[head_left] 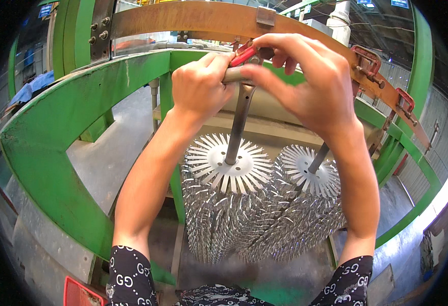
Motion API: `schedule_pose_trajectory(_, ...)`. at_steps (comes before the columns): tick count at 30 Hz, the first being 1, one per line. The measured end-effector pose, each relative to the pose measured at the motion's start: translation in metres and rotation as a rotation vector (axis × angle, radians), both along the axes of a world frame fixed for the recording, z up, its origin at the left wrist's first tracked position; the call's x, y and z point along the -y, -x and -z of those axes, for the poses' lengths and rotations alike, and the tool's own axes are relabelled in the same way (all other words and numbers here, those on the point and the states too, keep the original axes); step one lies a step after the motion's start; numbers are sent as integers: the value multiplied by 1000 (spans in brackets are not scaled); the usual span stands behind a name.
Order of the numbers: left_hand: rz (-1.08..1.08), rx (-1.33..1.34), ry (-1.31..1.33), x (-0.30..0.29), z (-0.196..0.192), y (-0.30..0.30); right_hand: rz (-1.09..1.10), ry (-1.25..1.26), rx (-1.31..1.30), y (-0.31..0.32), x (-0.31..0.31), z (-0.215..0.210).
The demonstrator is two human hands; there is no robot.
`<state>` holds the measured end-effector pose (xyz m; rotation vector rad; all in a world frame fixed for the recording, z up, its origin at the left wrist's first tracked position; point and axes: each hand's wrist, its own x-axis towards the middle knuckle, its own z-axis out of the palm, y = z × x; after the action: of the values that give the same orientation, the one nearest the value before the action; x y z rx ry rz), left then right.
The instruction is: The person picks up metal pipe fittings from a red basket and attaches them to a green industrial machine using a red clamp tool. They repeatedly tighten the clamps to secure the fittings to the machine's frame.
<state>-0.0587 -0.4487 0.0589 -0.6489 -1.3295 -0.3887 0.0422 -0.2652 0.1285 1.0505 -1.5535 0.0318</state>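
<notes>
The red clamp (242, 56) lies between the hands, at the beam's (183, 21) lower edge, above the rod (240, 125). The left hand (198, 84) pinches its left end; the right hand (316, 76) curls around its right end, grip unclear through blur.

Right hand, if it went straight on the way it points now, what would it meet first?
The right hand would probably meet the red piece first, with the left hand beyond; depth is unclear, and they may be touching.
</notes>
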Motion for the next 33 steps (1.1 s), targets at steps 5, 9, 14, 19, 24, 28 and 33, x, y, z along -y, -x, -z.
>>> schedule_pose_trajectory(5,-46,11,-35,-2,-2,-5,134,-181,-167,-12,3,-19)
schedule_pose_trajectory(9,-4,9,-59,-2,-4,-4,172,-239,-130,-32,13,-27)
schedule_pose_trajectory(14,-6,23,-104,-11,-4,-9,169,-290,-215,-9,2,-32)
schedule_pose_trajectory(19,37,22,-96,-8,-4,-5,74,-165,-95,-12,-10,-30)
schedule_pose_trajectory(24,48,33,-91,-10,-4,-3,84,25,-35,60,-27,-12)
schedule_pose_trajectory(28,44,58,-60,-8,-4,-7,138,44,-230,79,-16,-7)
schedule_pose_trajectory(33,9,76,-42,-2,0,-7,114,47,-283,93,-8,-9)
